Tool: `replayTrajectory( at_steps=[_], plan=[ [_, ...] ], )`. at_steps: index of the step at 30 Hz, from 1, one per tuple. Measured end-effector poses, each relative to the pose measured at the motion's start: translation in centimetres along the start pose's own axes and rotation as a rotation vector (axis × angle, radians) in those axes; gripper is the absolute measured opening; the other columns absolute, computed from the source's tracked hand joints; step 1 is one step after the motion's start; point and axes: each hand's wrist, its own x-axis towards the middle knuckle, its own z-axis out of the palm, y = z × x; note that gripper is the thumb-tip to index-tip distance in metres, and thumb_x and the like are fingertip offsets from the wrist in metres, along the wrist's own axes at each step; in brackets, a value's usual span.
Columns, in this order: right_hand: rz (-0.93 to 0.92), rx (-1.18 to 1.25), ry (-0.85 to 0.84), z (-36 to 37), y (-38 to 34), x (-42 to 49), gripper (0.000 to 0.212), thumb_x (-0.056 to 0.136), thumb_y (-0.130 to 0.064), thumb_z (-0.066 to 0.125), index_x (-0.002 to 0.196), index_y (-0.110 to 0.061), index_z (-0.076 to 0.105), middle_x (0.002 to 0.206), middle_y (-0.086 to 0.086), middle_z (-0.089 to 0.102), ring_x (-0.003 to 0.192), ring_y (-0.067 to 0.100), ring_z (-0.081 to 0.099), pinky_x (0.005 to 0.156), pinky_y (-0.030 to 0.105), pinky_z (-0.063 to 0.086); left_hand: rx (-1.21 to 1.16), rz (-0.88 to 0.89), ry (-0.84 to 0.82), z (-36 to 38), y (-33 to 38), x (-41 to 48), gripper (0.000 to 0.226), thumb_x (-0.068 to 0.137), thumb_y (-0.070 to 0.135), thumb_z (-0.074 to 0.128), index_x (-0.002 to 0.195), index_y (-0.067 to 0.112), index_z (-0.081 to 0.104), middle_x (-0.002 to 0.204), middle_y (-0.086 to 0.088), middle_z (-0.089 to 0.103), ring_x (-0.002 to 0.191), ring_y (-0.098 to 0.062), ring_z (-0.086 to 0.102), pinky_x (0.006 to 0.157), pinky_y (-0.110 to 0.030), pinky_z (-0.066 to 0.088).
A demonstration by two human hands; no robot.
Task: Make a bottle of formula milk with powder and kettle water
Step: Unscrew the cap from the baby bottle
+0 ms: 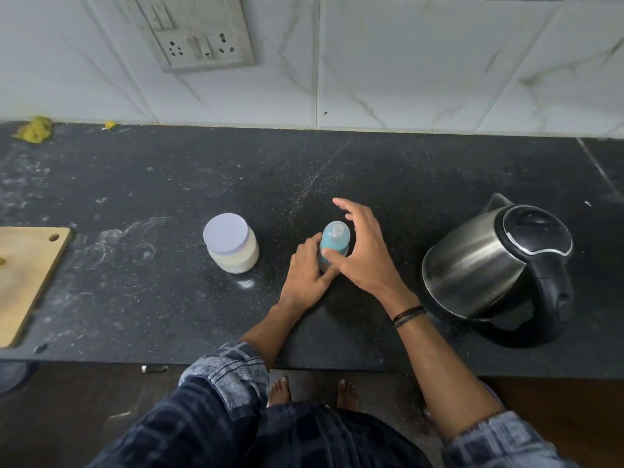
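Bottle (334, 239) stands upright in the grip of the left hand (305, 270).

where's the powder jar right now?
Head view: the jar stands on the counter, left of centre, between the cutting board and the bottle that the left hand holds.

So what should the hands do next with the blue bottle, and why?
Probably twist the top off. The left hand grips the bottle, its top still on, and the right hand is spread open around it. Powder and water can't go in until then.
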Motion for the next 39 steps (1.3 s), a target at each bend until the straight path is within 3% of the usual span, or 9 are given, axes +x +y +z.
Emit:
replayTrajectory(
  at_steps=[5,10,14,18,22,26,31,34,39],
  plan=[
    [0.02,-0.025,0.023,0.2,0.3,-0.1,0.076,0.082,-0.017,0.08,0.146,-0.036,0.045,0.127,-0.014,0.055,0.124,0.012,0.05,0.106,0.035,0.048,0.006,0.007,0.005,0.1,-0.2,0.1,0.067,0.093,0.065,0.053,0.144,0.021,0.042,0.133,0.004,0.055,0.112,-0.014,0.051,0.096,-0.04,0.044],
    [-0.02,-0.001,0.03,0.2,0.3,0.1,0.084,0.078,-0.027,0.086,0.147,-0.039,0.042,0.142,-0.015,0.041,0.133,0.01,0.044,0.11,0.026,0.042,-0.003,0.011,-0.019,0.3,-0.8,0.7,0.067,0.094,0.072,0.047,0.135,0.019,0.05,0.124,0.004,0.059,0.108,-0.017,0.058,0.09,-0.048,0.051],
    [0.018,-0.022,0.016,0.3,0.6,0.0,0.073,0.083,-0.021,0.079,0.145,-0.036,0.045,0.126,-0.017,0.057,0.121,0.013,0.053,0.105,0.039,0.048,0.004,0.012,0.019,0.0,0.0,-0.1,0.071,0.092,0.066,0.052,0.144,0.019,0.043,0.133,0.004,0.054,0.112,-0.014,0.05,0.095,-0.039,0.043],
    [-0.015,-0.001,0.015,0.0,0.2,0.2,0.079,0.08,-0.028,0.083,0.148,-0.037,0.043,0.144,-0.013,0.044,0.133,0.013,0.045,0.109,0.03,0.043,-0.026,0.014,-0.023,0.2,-0.5,0.6,0.066,0.094,0.07,0.049,0.136,0.019,0.049,0.124,0.002,0.059,0.107,-0.02,0.057,0.09,-0.048,0.05],
    [0.023,-0.029,0.002,0.3,0.6,0.0,0.074,0.084,-0.025,0.081,0.146,-0.036,0.044,0.127,-0.014,0.055,0.123,0.013,0.052,0.105,0.035,0.047,-0.015,0.024,0.004,0.1,-0.1,0.1,0.067,0.093,0.064,0.054,0.144,0.022,0.043,0.134,0.005,0.056,0.114,-0.016,0.054,0.096,-0.043,0.046],
    [-0.014,-0.006,0.035,0.3,0.3,0.0,0.08,0.08,-0.021,0.083,0.148,-0.035,0.044,0.142,-0.011,0.045,0.132,0.014,0.047,0.11,0.033,0.045,-0.012,0.029,0.005,0.0,0.0,0.1,0.068,0.094,0.067,0.049,0.143,0.02,0.044,0.132,0.003,0.056,0.113,-0.017,0.053,0.096,-0.045,0.046],
    [0.004,-0.016,0.017,0.4,0.5,0.0,0.071,0.083,-0.015,0.079,0.145,-0.032,0.048,0.128,-0.013,0.056,0.123,0.014,0.053,0.104,0.036,0.049,0.0,0.031,0.029,0.0,0.1,-0.1,0.067,0.092,0.062,0.053,0.145,0.02,0.042,0.131,0.004,0.055,0.11,-0.017,0.052,0.094,-0.046,0.046],
    [-0.019,0.001,0.019,0.4,0.3,0.1,0.075,0.081,-0.02,0.082,0.146,-0.034,0.047,0.14,-0.012,0.049,0.129,0.011,0.049,0.105,0.026,0.044,-0.019,0.025,0.009,0.1,-0.2,0.3,0.066,0.093,0.065,0.051,0.142,0.021,0.045,0.128,0.004,0.057,0.11,-0.018,0.055,0.092,-0.05,0.049],
    [0.024,-0.037,0.022,0.3,0.3,0.0,0.065,0.083,-0.017,0.079,0.14,-0.03,0.053,0.13,-0.012,0.058,0.121,0.012,0.054,0.104,0.04,0.051,0.0,0.021,0.016,0.0,0.0,-0.1,0.068,0.093,0.063,0.053,0.145,0.021,0.042,0.133,0.006,0.054,0.112,-0.015,0.051,0.096,-0.041,0.044]
  ],
)
